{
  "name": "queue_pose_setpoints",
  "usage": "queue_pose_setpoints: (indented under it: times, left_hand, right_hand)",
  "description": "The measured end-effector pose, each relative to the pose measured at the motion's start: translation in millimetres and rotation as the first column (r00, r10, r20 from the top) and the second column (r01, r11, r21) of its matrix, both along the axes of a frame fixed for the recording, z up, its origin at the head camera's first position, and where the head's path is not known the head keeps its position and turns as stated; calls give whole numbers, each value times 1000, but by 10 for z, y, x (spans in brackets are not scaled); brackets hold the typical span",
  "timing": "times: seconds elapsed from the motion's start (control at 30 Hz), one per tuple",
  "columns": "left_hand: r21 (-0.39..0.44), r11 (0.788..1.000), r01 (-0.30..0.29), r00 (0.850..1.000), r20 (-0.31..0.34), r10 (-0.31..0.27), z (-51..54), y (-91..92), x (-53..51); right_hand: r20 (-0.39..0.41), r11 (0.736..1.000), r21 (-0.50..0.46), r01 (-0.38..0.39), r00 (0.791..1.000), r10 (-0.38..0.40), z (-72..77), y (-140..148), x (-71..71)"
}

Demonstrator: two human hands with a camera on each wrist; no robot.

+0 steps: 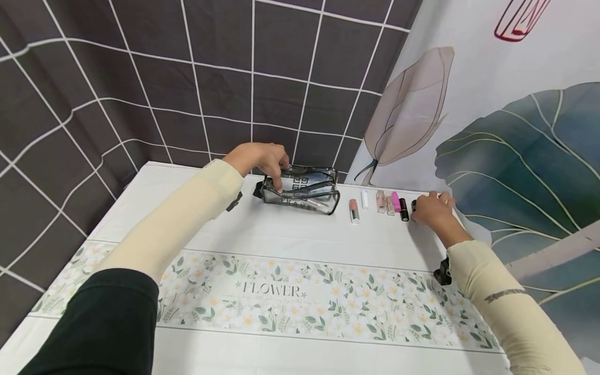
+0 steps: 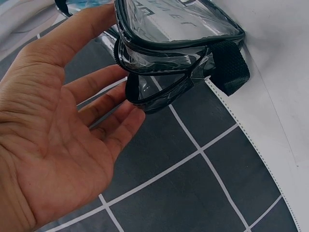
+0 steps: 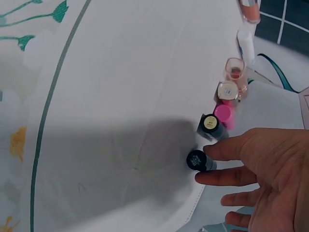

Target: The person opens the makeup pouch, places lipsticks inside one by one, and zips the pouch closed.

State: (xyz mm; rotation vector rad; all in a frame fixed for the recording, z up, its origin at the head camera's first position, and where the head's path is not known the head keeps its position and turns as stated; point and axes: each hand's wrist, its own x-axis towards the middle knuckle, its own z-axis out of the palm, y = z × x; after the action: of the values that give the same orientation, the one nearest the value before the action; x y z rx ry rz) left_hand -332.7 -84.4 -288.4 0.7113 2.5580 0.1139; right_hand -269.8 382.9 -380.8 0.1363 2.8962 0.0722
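Observation:
My left hand (image 1: 266, 160) holds the near end of a clear zip pouch (image 1: 300, 190) with black piping, its thumb and fingers on either side of the rim. In the left wrist view the pouch (image 2: 178, 29) shows a black side strap, and its zipped top gapes. A tube-like item lies inside the pouch. My right hand (image 1: 432, 208) is at the right end of a row of cosmetics. Its thumb and index finger pinch a small black-capped cosmetic tube (image 3: 197, 160), while the other fingers stay spread. Beside it stands another black tube (image 3: 210, 123) with a pale label on its end.
Left of the right hand are a pink tube (image 1: 396, 201), two small pinkish bottles (image 1: 380, 201), a white tube (image 1: 364, 199) and an orange-and-silver lipstick (image 1: 354, 211). A white tablecloth (image 1: 281, 239) with a floral band covers the table. Dark tiled fabric (image 1: 225, 73) hangs behind.

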Motion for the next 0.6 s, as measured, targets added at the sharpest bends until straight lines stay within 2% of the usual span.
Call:
queue_pose_setpoints:
  times: [0.17,0.33,0.6]
  left_hand:
    - [5,1000,0,1000,-4,0,3,-3,14]
    - [7,1000,1,1000,-3,-1,8,-2,18]
    - [4,1000,-3,1000,-1,3,5,-16,16]
  right_hand:
    - [16,998,-36,46,999,-45,-6,11,0]
    - [68,993,-55,102,993,-98,7,8,-14]
    - [120,985,-75,155,982,-145,-31,40,-65]
